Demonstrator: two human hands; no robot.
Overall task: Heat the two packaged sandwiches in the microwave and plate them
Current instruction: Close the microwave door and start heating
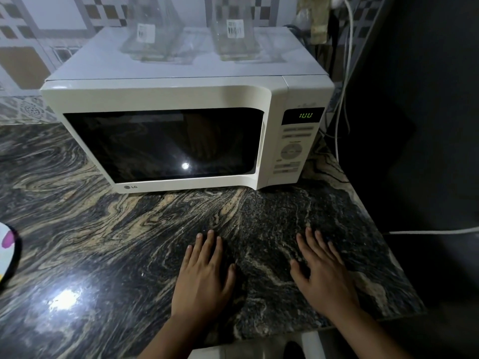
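Head view:
Microwave (pixel 181 125): cream-white, standing on the counter (pixel 103 229) toward the back, door shut, dark window with a glare spot low in the glass.
Display (pixel 305 115): green digits lit on the panel right of the door; they look like 100, though blurred.
Sandwiches: not visible; the dark window does not show whether anything is inside.
Left hand (pixel 203 275): flat, palm down on the counter in front of the microwave, fingers spread, holding nothing.
Right hand (pixel 324 273): flat, palm down on the counter, fingers spread and empty, near the left hand but apart from it.
Plate (pixel 6 252): only a white edge with a purple patch shows at the far left of the counter, well apart from the hands.
Glass jars (pixel 233 29): two clear ones with labels, side by side on top of the microwave.
Cables (pixel 342 99): white, hanging down the dark wall right of the microwave.
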